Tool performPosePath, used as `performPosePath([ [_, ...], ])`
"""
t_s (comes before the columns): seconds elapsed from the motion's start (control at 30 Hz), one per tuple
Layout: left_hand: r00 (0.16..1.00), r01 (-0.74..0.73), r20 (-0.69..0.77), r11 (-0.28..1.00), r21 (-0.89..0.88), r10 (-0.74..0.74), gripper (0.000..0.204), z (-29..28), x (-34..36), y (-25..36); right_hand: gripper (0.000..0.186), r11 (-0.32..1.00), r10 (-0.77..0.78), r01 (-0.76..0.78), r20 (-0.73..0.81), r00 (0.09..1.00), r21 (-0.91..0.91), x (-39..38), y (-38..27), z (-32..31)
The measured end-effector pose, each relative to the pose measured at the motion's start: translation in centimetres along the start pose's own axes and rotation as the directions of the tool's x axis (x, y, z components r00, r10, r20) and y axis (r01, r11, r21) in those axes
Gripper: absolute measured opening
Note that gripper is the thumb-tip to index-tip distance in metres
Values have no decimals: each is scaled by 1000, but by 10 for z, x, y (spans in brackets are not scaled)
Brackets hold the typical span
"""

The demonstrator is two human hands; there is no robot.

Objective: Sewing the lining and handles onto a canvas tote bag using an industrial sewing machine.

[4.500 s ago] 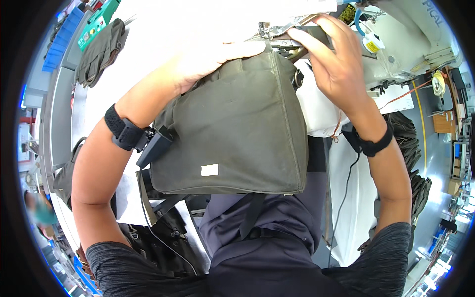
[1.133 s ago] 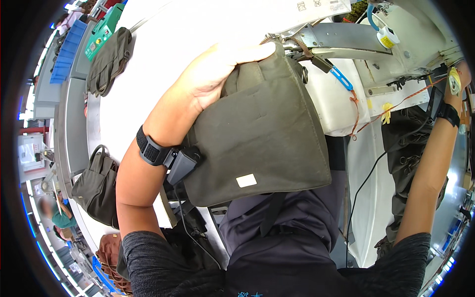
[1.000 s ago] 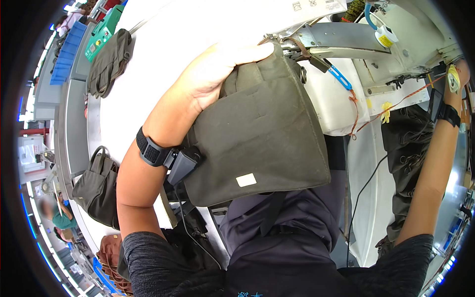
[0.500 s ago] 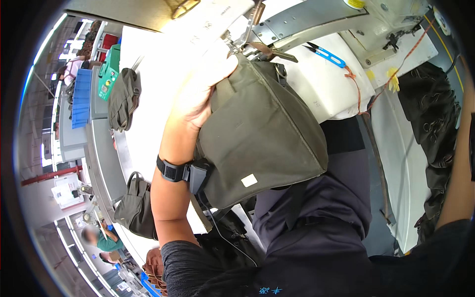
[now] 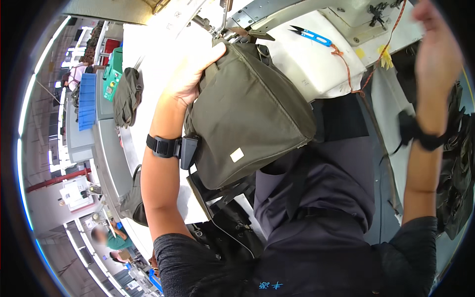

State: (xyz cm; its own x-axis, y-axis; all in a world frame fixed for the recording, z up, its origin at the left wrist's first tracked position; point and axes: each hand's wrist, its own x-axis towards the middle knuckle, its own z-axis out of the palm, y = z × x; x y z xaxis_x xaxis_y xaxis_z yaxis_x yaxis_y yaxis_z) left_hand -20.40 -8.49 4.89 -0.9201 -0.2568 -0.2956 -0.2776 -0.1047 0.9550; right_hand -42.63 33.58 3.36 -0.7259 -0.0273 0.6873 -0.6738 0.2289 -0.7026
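A dark olive fabric bag (image 5: 247, 114) with a small pale label hangs over the near edge of the work surface, above my lap. My left hand (image 5: 190, 76) grips its upper left edge, thumb on top and fingers behind the cloth. The bag's top end lies at the foot and needle area of a sewing machine (image 5: 284, 12); the exact contact there is hard to make out. My right hand (image 5: 435, 49) is raised at the far right, away from the bag, with its fingers smeared by motion.
Blue thread snips (image 5: 316, 37) on an orange cord lie on the white machine bed, right of the bag. More olive bags (image 5: 127, 96) rest on the left table. Dark pieces (image 5: 457, 173) hang at the right. A blue bin (image 5: 87, 101) and people are further left.
My right hand has come up into view at the right. The bag and my left hand appear slightly further left and up, as the whole view has shifted.
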Motion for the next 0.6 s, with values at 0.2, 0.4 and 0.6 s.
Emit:
performPosePath([
  [0.2,999,39,-41,981,192,-31,17,5,-3,23,62,620,223,-683,747,626,387,-144,-58,167],
  [0.4,999,29,7,948,316,-33,24,1,-5,28,48,138,73,-941,944,322,310,-122,-83,194],
  [0.6,981,-183,55,809,559,184,30,-1,-12,22,28,134,123,-913,908,401,385,-117,-98,190],
])
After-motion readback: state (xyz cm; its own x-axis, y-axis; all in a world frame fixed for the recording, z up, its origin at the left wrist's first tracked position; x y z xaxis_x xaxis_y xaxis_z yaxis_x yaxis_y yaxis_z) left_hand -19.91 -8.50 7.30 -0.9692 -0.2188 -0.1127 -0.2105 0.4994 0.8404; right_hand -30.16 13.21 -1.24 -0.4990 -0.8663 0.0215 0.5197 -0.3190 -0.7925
